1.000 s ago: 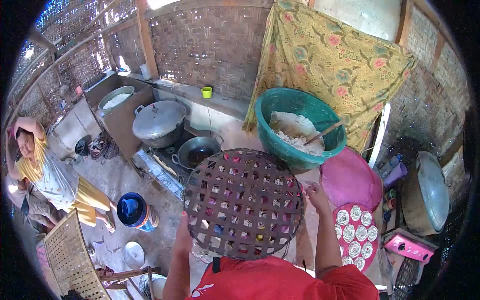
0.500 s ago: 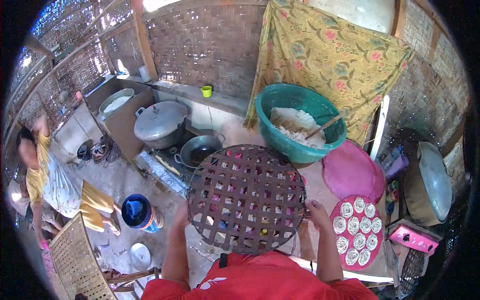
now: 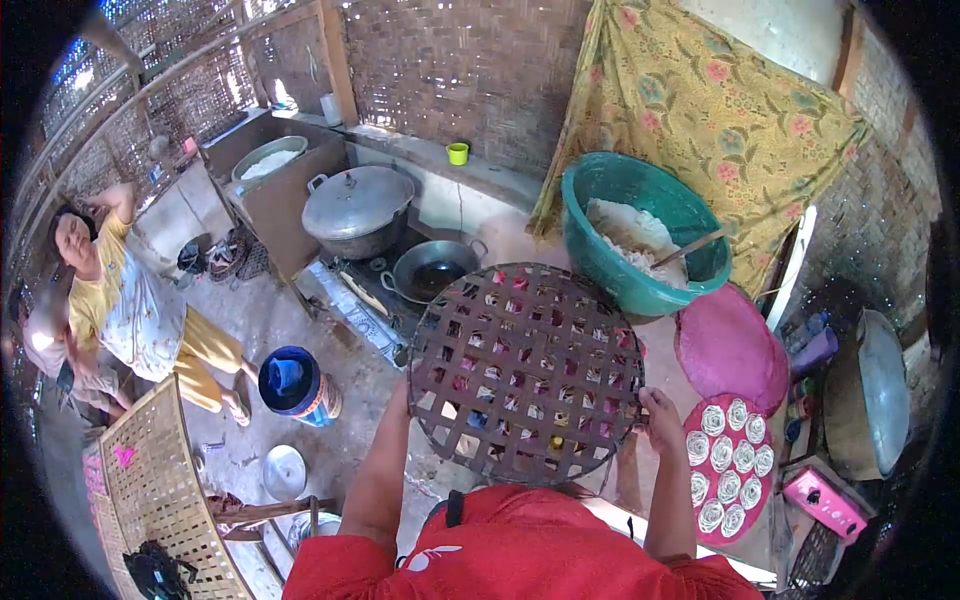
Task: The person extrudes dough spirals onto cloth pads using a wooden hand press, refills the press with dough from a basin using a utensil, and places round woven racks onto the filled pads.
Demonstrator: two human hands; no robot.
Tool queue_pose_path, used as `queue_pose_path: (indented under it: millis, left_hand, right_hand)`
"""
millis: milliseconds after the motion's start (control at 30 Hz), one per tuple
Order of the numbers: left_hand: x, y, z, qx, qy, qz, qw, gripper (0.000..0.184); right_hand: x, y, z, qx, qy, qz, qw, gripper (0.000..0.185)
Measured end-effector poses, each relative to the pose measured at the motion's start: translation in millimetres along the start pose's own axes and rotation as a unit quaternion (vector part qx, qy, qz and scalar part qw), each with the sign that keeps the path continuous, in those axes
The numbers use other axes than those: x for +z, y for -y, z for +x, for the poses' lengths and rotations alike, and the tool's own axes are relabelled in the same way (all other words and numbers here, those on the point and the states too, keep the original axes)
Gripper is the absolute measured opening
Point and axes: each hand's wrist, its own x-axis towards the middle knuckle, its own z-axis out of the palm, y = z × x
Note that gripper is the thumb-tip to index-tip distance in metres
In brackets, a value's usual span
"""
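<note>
A round, dark brown tray of open woven strips (image 3: 528, 375) is held tilted in front of my red shirt. My right hand (image 3: 661, 420) grips its right rim, with the thumb on the edge. My left hand (image 3: 402, 396) is at the left rim, its fingers mostly hidden behind the tray. Through the gaps show pink and pale patches that I cannot make out. Right of my right hand lies a round pink mat (image 3: 728, 455) with several white noodle-like coils on it. Beyond the tray stands a big green basin (image 3: 600, 255) of white, doughy mix with a wooden stick (image 3: 690, 246).
A lidded metal pot (image 3: 358, 212) and a dark wok (image 3: 430, 270) sit on the stove. A blue bucket (image 3: 300, 395) and a metal lid (image 3: 285, 472) are on the floor. At left, a person in yellow (image 3: 145, 300) stands near a woven bamboo panel (image 3: 165, 480). Plain pink mats (image 3: 735, 345) lie right.
The view has swung left, so most things sit further right. The tray stays in my hands. At left, the person in yellow has straightened, and a pink item now lies on the bamboo panel.
</note>
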Motion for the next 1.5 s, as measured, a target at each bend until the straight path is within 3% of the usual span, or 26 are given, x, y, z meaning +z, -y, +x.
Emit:
queue_pose_path:
  millis: [67,133,167,233,300,367,533,600,667,767,900,967,1167,1267,1333,1367,1433,1500]
  left_hand:
    - [-28.3,49.7,29.3,0.037,0.014,-0.045,0.998,0.025]
    - [-27.3,55.6,33.9,0.075,0.033,-0.087,0.993,0.022]
    - [-8.5,36.9,12.7,0.077,-0.016,-0.131,0.988,0.023]
    - [12.3,12.0,-10.3,0.077,-0.061,-0.174,0.980,0.025]
    - [19.3,7.5,-17.0,0.014,-0.061,-0.334,0.941,0.032]
    - [11.9,21.8,-16.6,0.004,-0.057,-0.369,0.928,0.038]
    - [-4.9,45.4,-2.5,0.120,-0.023,-0.223,0.967,0.041]
    - [-6.6,44.9,-0.6,0.122,0.002,-0.172,0.977,0.041]
    - [-4.6,42.7,-1.8,0.045,-0.048,-0.152,0.986,0.042]
    - [0.4,27.6,1.3,0.007,-0.037,-0.217,0.975,0.042]
    - [34.2,-7.8,-32.8,0.052,-0.049,-0.241,0.968,0.036]
    - [36.3,-4.9,-42.7,0.054,-0.053,-0.248,0.966,0.035]
    - [30.3,6.1,-86.4,0.046,-0.066,-0.226,0.971,0.032]
    - [20.2,3.2,-102.3,0.039,-0.080,-0.161,0.983,0.031]
    - [-17.9,33.2,-70.6,0.043,-0.155,-0.084,0.983,0.031]
    - [-21.8,18.7,-69.4,0.046,-0.154,-0.083,0.984,0.031]
    - [-15.9,-42.2,-57.6,0.183,-0.148,0.143,0.961,0.034]
    - [-12.9,-68.3,-19.6,0.117,-0.120,0.080,0.983,0.039]
  right_hand:
    - [3.1,1.3,-0.2,-0.017,-0.005,0.007,1.000,0.025]
    - [5.8,4.9,-3.2,-0.013,-0.006,0.008,1.000,0.025]
    - [6.5,6.2,-4.4,-0.005,-0.008,0.010,1.000,0.025]
    - [6.7,4.5,-3.1,-0.012,-0.012,0.003,1.000,0.024]
    - [10.9,7.6,-6.6,-0.014,-0.017,-0.003,1.000,0.024]
    - [14.6,12.8,-10.5,-0.027,-0.017,0.005,0.999,0.024]
    - [13.7,8.2,-6.9,-0.025,-0.014,0.035,0.999,0.024]
    - [12.9,9.9,-6.4,-0.007,-0.013,0.030,0.999,0.024]
    - [10.5,10.1,-5.5,0.004,0.014,0.012,1.000,0.026]
    - [16.8,12.7,-8.0,-0.019,-0.016,0.027,0.999,0.022]
    - [13.1,11.2,-3.6,-0.041,-0.007,0.099,0.994,0.022]
    - [13.5,15.9,-6.6,-0.046,0.045,0.148,0.987,0.023]
    - [14.8,20.6,-11.1,-0.077,0.058,0.176,0.980,0.032]
    - [9.4,18.5,-20.1,-0.055,0.053,0.208,0.975,0.024]
    - [8.0,17.6,-26.0,-0.052,0.046,0.208,0.976,0.026]
    - [6.7,16.7,-27.8,-0.050,0.038,0.207,0.976,0.029]
    - [-1.3,6.5,-23.3,-0.053,0.042,0.210,0.975,0.029]
    - [-1.7,3.4,-25.2,-0.054,0.046,0.212,0.975,0.028]
